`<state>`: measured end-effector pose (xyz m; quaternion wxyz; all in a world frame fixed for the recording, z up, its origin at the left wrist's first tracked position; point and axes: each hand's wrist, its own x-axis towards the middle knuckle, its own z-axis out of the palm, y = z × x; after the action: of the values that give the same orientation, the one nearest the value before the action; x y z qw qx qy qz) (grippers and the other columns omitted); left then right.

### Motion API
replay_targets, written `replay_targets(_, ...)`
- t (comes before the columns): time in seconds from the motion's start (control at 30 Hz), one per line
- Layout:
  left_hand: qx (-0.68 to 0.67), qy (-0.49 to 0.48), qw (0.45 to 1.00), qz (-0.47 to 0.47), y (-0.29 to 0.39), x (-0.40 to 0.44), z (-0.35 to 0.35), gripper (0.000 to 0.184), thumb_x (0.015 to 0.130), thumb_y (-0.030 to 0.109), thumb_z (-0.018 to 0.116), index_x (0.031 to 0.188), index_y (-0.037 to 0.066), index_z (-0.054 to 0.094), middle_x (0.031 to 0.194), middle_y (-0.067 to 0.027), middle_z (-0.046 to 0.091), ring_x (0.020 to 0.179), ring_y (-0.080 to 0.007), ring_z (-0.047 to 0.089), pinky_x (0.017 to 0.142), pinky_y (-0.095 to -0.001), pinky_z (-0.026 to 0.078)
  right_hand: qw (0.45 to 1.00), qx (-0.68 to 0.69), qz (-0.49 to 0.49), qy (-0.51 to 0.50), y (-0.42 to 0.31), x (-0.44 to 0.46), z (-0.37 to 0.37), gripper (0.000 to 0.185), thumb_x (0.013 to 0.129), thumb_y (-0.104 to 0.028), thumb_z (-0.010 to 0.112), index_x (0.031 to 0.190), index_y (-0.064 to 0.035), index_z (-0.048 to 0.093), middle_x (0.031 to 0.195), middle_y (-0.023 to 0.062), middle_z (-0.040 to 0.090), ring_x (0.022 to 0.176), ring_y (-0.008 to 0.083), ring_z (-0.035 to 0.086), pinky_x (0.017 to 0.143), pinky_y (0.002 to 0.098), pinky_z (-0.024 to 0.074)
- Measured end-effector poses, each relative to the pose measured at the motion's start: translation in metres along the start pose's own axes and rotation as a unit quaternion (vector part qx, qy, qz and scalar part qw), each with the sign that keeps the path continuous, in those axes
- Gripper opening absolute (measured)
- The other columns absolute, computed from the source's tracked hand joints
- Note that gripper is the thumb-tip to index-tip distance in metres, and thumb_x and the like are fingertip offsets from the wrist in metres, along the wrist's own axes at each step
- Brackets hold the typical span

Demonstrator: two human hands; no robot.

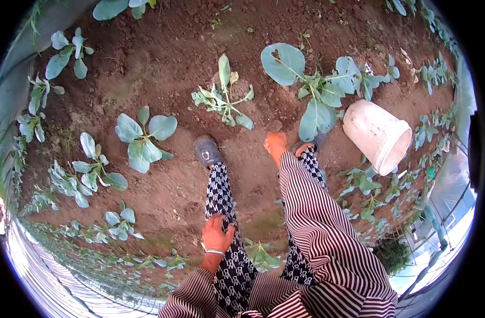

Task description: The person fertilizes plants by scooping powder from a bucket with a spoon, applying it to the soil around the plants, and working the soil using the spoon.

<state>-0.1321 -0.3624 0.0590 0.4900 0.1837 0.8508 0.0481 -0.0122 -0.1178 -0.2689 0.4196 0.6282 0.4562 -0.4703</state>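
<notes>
Soil [163, 63] bears leafy plants [140, 140] and a tipped bucket [370, 128], with pale sheeting [458, 183] beyond.

Brown soil [163, 69], leafy rows, bright translucent sheeting [57, 270]

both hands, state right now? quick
Left hand: open, loosely bent at the patterned trouser leg, nothing visible in it.
Right hand: closed, fingers curled; can't tell what, if anything, it holds.

White tapered plastic bucket [370, 130]: right of frame, on brown soil [163, 45]. Large green broad-leaved plant [332, 94]: upper right, left of bucket. Drooping green plant [217, 100]: upper centre, farther left.
</notes>
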Motion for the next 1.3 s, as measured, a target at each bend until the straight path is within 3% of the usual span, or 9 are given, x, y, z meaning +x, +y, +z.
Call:
replay_targets(0.07,0.004,-0.012,1.0,-0.008,0.003,-0.001,0.0,0.037,0.074,0.027,0.065,0.105,0.007,0.061,0.111,-0.0125,0.061,0.102,-0.0319,0.057,0.088,-0.0433,0.044,0.901,-0.383,-0.196,-0.058,-0.045,-0.01,-0.03,0.018,0.085,-0.008,0.046,0.068,-0.0065,0.05,0.053,0.0074,0.047,0.042,0.0169,0.045,0.035,0.0302,0.0285)
replay_targets(0.13,0.029,-0.025,0.999,-0.022,0.006,-0.001,0.002,0.04,0.075,0.032,0.064,0.107,0.007,0.06,0.112,-0.0104,0.06,0.104,-0.0316,0.057,0.088,-0.0427,0.045,0.844,-0.239,-0.412,0.247,-0.005,0.057,0.012,0.022,0.08,-0.022,0.06,0.068,-0.0036,0.06,0.057,0.0119,0.058,0.044,0.0256,0.057,0.035,0.0386,0.0394)
replay_targets(0.17,0.039,-0.027,0.999,-0.022,0.008,0.0,0.005,0.041,0.075,0.033,0.064,0.107,0.008,0.06,0.115,-0.0099,0.059,0.106,-0.0311,0.056,0.089,-0.0437,0.044,0.947,0.14,-0.275,0.093,-0.012,0.05,0.0,0.021,0.081,-0.021,0.061,0.069,-0.0034,0.06,0.056,0.0122,0.058,0.044,0.0248,0.057,0.035,0.0381,0.0388)
replay_targets(0.2,0.048,-0.032,0.998,-0.025,0.014,0.0,0.007,0.041,0.076,0.034,0.063,0.107,0.008,0.06,0.117,-0.0094,0.058,0.108,-0.0306,0.055,0.09,-0.0447,0.044,0.866,0.482,-0.084,-0.102,-0.015,0.042,-0.006,0.021,0.081,-0.021,0.061,0.07,-0.0033,0.06,0.056,0.0124,0.057,0.044,0.0241,0.056,0.035,0.0376,0.0382)
replay_targets(0.33,0.135,-0.04,0.99,-0.025,0.042,0.002,0.016,0.042,0.076,0.035,0.061,0.108,0.007,0.06,0.123,-0.0099,0.055,0.114,-0.0278,0.052,0.095,-0.0476,0.038,0.943,0.328,-0.032,-0.053,-0.018,-0.081,-0.081,0.007,0.087,-0.004,0.051,0.082,-0.0024,0.047,0.064,0.0053,0.049,0.045,0.013,0.042,0.035,0.0264,0.0308)
replay_targets(0.57,0.253,-0.022,0.959,0.125,0.138,-0.004,0.04,0.037,0.071,0.026,0.065,0.104,0.008,0.061,0.126,-0.0124,0.051,0.117,-0.0287,0.047,0.097,-0.0481,0.035,0.834,0.49,-0.14,-0.212,0.115,-0.231,-0.247,0.04,0.092,-0.01,0.054,0.131,-0.0049,0.047,0.071,0.0009,0.052,0.047,0.0042,0.04,0.038,0.0202,0.031)
replay_targets(0.9,0.071,-0.072,0.948,0.303,0.371,0.006,0.098,0.027,0.075,0.002,0.064,0.102,0.001,0.061,0.113,-0.0165,0.06,0.1,-0.0296,0.061,0.086,-0.0367,0.051,0.76,0.626,-0.114,0.133,0.374,-0.297,-0.449,0.024,0.097,-0.022,0.048,0.11,-0.0025,0.051,0.073,0.0032,0.057,0.047,0.0065,0.042,0.039,0.0216,0.0335)
replay_targets(1.2,0.104,-0.151,0.935,0.304,0.453,0.036,0.095,0.025,0.078,-0.001,0.062,0.103,-0.001,0.061,0.109,-0.015,0.06,0.087,-0.0232,0.065,0.075,-0.031,0.055,0.843,0.522,0.05,0.121,0.404,-0.116,-0.47,0.019,0.088,-0.015,0.054,0.079,0.0012,0.057,0.063,0.008,0.056,0.045,0.0161,0.051,0.037,0.0306,0.0385)
replay_targets(1.3,0.132,-0.166,0.934,0.286,0.476,0.047,0.096,0.025,0.078,-0.001,0.061,0.103,0.0,0.06,0.105,-0.0137,0.061,0.082,-0.0213,0.066,0.073,-0.0304,0.055,0.954,0.286,-0.024,0.09,0.397,-0.058,-0.457,0.02,0.086,-0.014,0.055,0.087,0.0054,0.057,0.064,0.0125,0.057,0.041,0.021,0.05,0.038,0.0323,0.0397)
